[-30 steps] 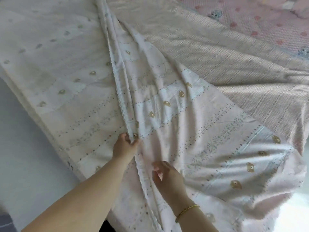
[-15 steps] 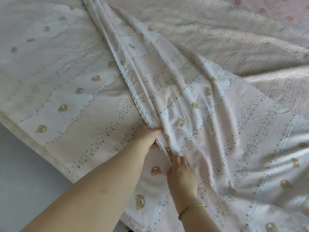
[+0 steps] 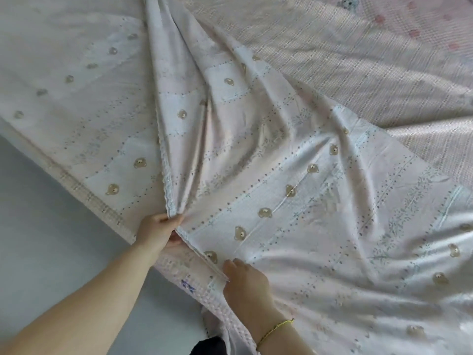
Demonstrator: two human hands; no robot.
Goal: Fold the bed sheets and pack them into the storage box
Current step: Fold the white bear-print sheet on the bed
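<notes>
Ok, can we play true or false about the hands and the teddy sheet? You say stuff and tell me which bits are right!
1. The left hand pinches the sheet where it bunches up. True.
2. The sheet has little bears printed on it. True.
3. The gold bracelet is on the left wrist. False: it is on the wrist of the right hand, which holds the sheet's hem.
4. The sheet is folded small and packed in a box. False: it lies spread and rumpled over a woven cover, and no box is in view.
</notes>
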